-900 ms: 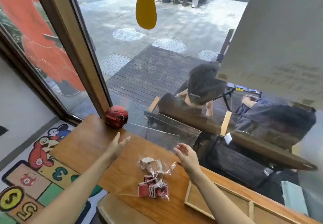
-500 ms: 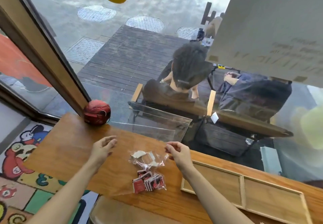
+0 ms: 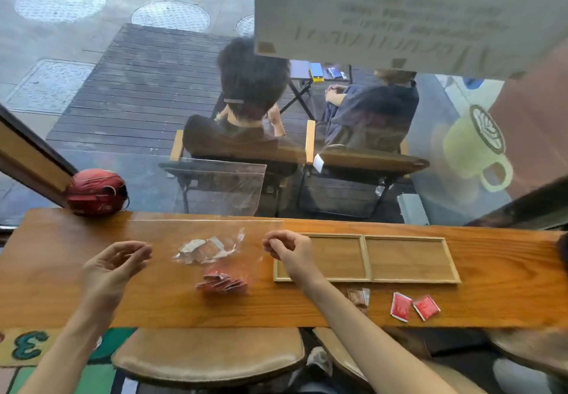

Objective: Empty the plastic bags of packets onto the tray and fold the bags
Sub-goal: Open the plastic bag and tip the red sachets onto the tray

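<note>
A large clear plastic bag (image 3: 159, 237) lies flat on the wooden counter (image 3: 61, 270). On or in it are a small bag of pale packets (image 3: 206, 249) and a small bag of red packets (image 3: 221, 283). My left hand (image 3: 113, 264) hovers at its left side with fingers curled and thumb close to them; whether it grips the film is unclear. My right hand (image 3: 289, 252) pinches at the bag's right side, partly over the tray's left end. The wooden two-compartment tray (image 3: 365, 258) lies to the right with nothing in it.
Loose on the counter in front of the tray are a brown packet (image 3: 358, 297) and two red packets (image 3: 399, 306) (image 3: 425, 307). A red ball-like object (image 3: 95, 192) sits at the back left against the window. Stools (image 3: 209, 353) stand below the counter.
My view tilted down and to the right, bringing in the whole tray and the loose packets. Both hands went from spread open to curled, closing in on the sides of the clear bag.
</note>
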